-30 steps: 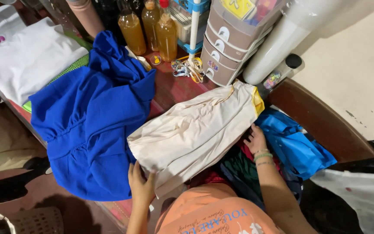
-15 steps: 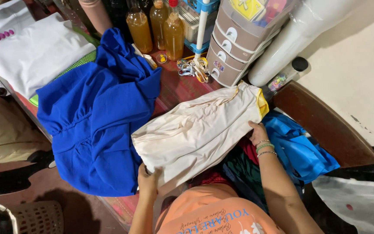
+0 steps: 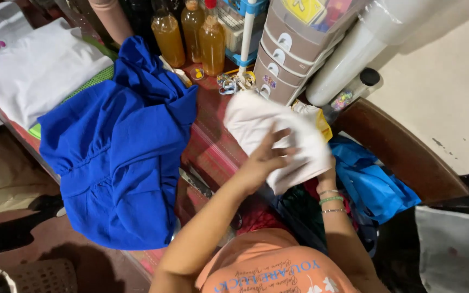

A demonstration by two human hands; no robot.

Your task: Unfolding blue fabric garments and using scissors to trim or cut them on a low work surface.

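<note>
A cream-white cloth [image 3: 267, 127], folded over on itself, lies at the right of the red table [image 3: 213, 146]. My left hand [image 3: 264, 160] lies flat on top of it with fingers spread, pressing the fold. My right hand [image 3: 328, 176] grips the cloth's near right edge from below; bracelets circle that wrist. A yellow edge [image 3: 321, 122] shows under the cloth's far corner. A large crumpled blue garment [image 3: 120, 152] covers the table's left half.
Amber bottles [image 3: 191, 38] and a stack of drawer boxes [image 3: 294, 51] stand at the back. A white roll [image 3: 354, 49] leans at right. Scissors [image 3: 202, 190] lie near the blue garment. Blue plastic bags [image 3: 370, 179] lie beside a brown chair back [image 3: 403, 152]. White fabric [image 3: 33, 70] lies far left.
My left hand has carried the cloth's near end up and over to the right, folding the long cloth in half. It now rests on top. My right hand has stayed at the edge.
</note>
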